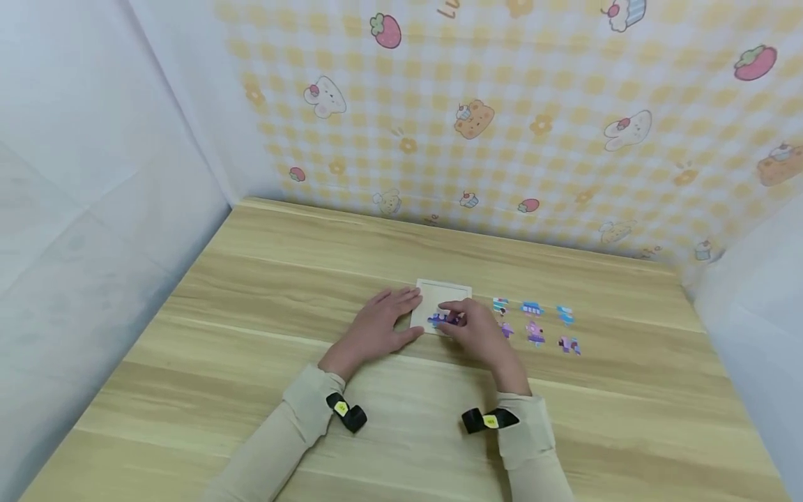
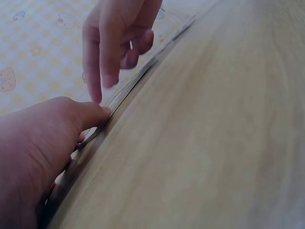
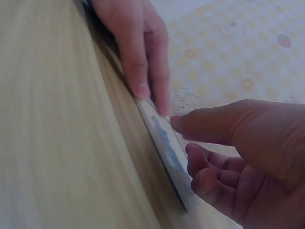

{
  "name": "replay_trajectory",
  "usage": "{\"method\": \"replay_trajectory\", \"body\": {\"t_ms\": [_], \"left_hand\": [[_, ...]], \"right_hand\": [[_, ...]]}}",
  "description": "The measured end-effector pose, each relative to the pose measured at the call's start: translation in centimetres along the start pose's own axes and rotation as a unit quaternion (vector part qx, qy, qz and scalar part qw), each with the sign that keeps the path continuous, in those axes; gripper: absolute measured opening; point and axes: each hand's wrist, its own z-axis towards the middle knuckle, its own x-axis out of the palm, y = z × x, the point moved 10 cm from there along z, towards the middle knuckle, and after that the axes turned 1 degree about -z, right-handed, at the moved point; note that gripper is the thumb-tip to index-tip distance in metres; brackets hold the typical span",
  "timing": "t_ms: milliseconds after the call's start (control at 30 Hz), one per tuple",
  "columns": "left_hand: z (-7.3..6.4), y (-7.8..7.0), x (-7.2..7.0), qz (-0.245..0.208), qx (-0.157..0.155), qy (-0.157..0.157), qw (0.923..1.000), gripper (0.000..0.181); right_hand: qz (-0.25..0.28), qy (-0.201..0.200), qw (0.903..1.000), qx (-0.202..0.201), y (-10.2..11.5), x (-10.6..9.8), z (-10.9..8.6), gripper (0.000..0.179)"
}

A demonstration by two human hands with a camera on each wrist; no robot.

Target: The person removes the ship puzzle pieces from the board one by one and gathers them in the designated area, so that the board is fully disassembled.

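A small pale puzzle tray [image 1: 439, 287] lies on the table with joined purple and blue jigsaw pieces [image 1: 434, 320] along its near side. My left hand [image 1: 381, 324] rests at the tray's left edge, fingers extended and thumb by the near corner. Over the tray's near right part is my right hand [image 1: 477, 331], and it covers some of the pieces. The right wrist view shows its thumb [image 3: 205, 125] apart from its bent fingers [image 3: 209, 183], with no piece visible between them. There, the tray [image 3: 164, 155] is seen at a low angle.
Several loose jigsaw pieces [image 1: 534, 332] lie in two rows on the wooden table [image 1: 251, 300], right of the tray. A checked cloth [image 1: 533, 160] hangs along the table's back edge. White panels [image 1: 94, 209] stand at both sides.
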Motion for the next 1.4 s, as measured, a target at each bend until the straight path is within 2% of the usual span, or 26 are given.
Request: {"method": "replay_trajectory", "body": {"t_ms": [100,200,400,667,900,1300,1400], "left_hand": [[0.1,-0.1,0.6,-0.003,0.003,0.006,1.0,0.067],[0.1,-0.1,0.7,0.0,0.0,0.006,1.0,0.067],[0.2,0.2,0.3,0.003,-0.015,0.009,0.9998,0.067],[0.5,0.1,0.3,0.005,-0.018,0.018,0.9997,0.068],[0.6,0.4,0.5,0.013,-0.023,0.02,0.9995,0.069],[0.6,0.3,0.3,0.005,-0.022,0.018,0.9996,0.068],[0.6,0.3,0.3,0.008,-0.021,0.018,0.9996,0.068]], "right_hand": [[-0.02,0.019,0.9994,0.021,-0.4,1.1,0.3,0.038],[-0.029,0.02,0.999,0.029,-0.6,1.3,0.4,0.04],[-0.003,0.017,0.9993,0.033,-0.7,1.0,0.8,0.033],[0.003,0.007,0.9994,0.034,-1.0,0.9,1.0,0.023],[0.02,-0.008,0.9991,0.038,-1.6,0.8,1.0,0.023],[0.069,0.017,0.9974,0.014,-1.2,0.6,0.6,0.027],[0.08,0.005,0.9968,-0.001,-0.9,0.3,0.5,0.028]]}}
